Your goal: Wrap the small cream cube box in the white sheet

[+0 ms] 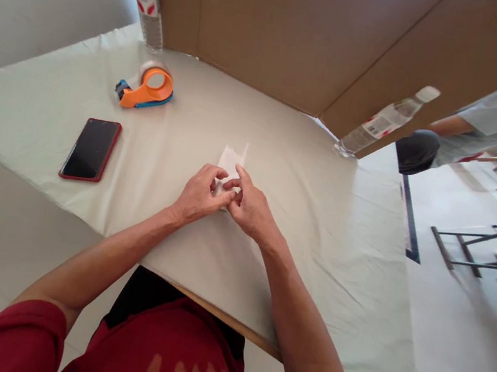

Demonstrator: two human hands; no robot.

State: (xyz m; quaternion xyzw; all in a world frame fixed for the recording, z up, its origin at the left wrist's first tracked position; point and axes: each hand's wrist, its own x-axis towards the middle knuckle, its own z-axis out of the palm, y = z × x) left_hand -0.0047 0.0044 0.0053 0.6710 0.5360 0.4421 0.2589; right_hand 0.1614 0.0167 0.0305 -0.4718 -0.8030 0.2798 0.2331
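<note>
Brown cardboard panels walled the far side of a table draped in pale grey-green cloth, at which you sat. Two clear plastic bottles with white caps and red-and-white labels flanked the panels: the left bottle stood at the far left corner, the right bottle beside the panels' right end; how full each was could not be told. Nearer you than the left bottle, an orange-and-blue plastic tape dispenser carried a pale roll of tape. Below it lay a black-screened phone in a red case.

Centrally, near your edge of the table, lay a thin white sheet, small and roughly rectangular, with a narrow strip projecting at its far right corner; its near part was hidden by your hands. Your left hand and right hand met over it, fingers curled and thumbs close together; whether either pinched the sheet could not be told.
</note>
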